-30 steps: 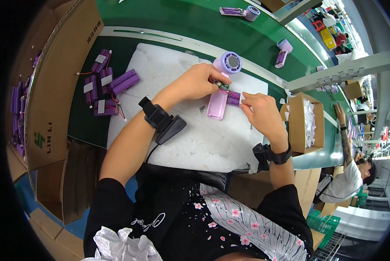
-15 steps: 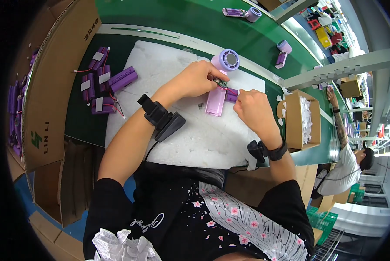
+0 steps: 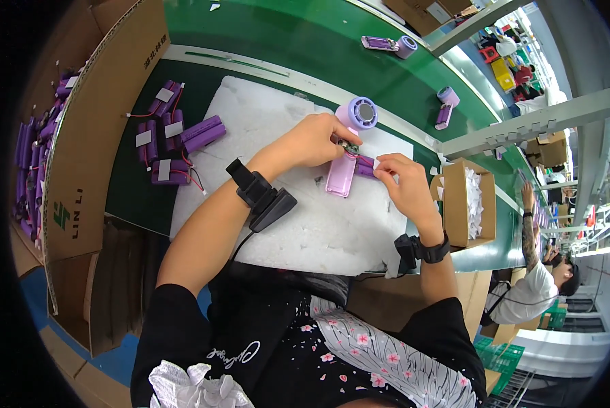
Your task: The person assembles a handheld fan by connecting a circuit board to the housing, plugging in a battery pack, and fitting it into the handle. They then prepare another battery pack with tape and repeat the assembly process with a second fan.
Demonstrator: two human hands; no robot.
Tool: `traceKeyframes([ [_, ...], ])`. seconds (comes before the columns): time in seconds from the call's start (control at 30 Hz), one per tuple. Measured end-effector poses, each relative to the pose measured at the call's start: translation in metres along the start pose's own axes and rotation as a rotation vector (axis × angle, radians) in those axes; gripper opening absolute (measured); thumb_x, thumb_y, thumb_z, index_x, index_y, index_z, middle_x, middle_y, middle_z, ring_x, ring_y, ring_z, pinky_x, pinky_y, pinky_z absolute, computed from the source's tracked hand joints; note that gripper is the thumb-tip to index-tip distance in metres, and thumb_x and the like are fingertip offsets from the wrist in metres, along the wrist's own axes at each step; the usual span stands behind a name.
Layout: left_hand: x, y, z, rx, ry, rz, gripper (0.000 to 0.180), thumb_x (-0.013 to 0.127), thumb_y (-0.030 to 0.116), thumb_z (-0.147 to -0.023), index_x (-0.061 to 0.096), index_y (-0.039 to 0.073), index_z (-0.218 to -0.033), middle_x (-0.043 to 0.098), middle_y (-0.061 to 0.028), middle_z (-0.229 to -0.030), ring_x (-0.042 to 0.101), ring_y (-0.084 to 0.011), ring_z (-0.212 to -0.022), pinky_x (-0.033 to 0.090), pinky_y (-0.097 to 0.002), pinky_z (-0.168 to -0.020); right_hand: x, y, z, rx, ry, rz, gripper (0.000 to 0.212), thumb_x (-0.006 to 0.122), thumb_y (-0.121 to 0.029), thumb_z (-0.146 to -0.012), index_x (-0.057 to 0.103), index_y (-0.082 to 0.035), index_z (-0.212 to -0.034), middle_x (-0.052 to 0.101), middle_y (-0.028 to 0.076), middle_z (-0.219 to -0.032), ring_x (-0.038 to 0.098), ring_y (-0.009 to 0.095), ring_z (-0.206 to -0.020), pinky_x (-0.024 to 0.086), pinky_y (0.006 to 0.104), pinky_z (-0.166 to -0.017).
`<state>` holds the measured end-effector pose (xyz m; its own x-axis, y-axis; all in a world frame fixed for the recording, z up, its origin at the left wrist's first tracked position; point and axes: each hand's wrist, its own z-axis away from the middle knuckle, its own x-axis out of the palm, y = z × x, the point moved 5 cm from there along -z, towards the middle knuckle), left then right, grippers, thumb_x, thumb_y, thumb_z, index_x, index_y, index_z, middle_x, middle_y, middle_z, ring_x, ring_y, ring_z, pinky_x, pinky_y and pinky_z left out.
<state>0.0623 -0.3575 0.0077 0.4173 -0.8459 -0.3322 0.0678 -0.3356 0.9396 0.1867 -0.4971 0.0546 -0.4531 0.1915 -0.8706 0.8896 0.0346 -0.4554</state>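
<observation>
A lilac handheld fan lies on the white foam sheet, its round head away from me and its handle open like a shallow tray. My left hand is closed over the fan's neck, fingertips at a small green circuit board with thin wires. Right beside the handle is a purple battery pack, joined by red wire. The thumb and forefinger of my right hand close on the pack's right end, where a small white piece shows. The fingertips partly hide that end.
Several purple battery packs with wires lie left of the foam. A large carton of packs stands far left; a small cardboard box of white pieces stands right. Two more fans rest on the green belt. A co-worker is at right.
My right hand has moved slightly down and its fingers have extended to the battery pack's end, where a white piece now shows. The left hand stays at the fan's neck. The whole view has shifted slightly.
</observation>
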Motion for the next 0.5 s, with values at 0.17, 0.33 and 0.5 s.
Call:
traceKeyframes([
  [0.17, -0.003, 0.001, -0.001, -0.011, -0.002, -0.055, 0.036, 0.062, 0.005, -0.073, 0.071, 0.012, -0.106, 0.064, -0.0097, -0.098, 0.059, -0.0198, -0.081, 0.049, -0.0301, -0.077, 0.001, 0.019, -0.004, 0.078, -0.144, -0.052, 0.019, 0.063, -0.005, -0.082, 0.057, 0.003, -0.098, 0.059, 0.014, -0.100, 0.058, 0.027, -0.076, 0.049, 0.0343, -0.071],
  [0.33, -0.005, 0.007, 0.005, -0.010, 0.000, -0.113, 0.036, 0.064, 0.006, -0.072, 0.071, 0.012, -0.107, 0.063, -0.0096, -0.096, 0.059, -0.0202, -0.081, 0.049, -0.0303, -0.076, -0.050, 0.086, -0.011, 0.348, 0.487, 0.066, 0.031, 0.066, -0.009, -0.082, 0.056, -0.001, -0.110, 0.058, 0.014, -0.104, 0.057, 0.029, -0.085, 0.048, 0.0356, -0.075],
  [0.5, -0.009, -0.001, 0.005, -0.039, 0.005, -0.058, 0.035, 0.064, 0.005, -0.072, 0.072, 0.011, -0.106, 0.064, -0.0104, -0.102, 0.060, -0.0187, -0.081, 0.050, -0.0299, -0.075, 0.007, 0.018, -0.008, -0.115, 0.126, 0.065, 0.056, 0.078, -0.021, -0.072, 0.055, -0.003, -0.121, 0.057, 0.015, -0.116, 0.056, 0.031, -0.095, 0.048, 0.0372, -0.079],
])
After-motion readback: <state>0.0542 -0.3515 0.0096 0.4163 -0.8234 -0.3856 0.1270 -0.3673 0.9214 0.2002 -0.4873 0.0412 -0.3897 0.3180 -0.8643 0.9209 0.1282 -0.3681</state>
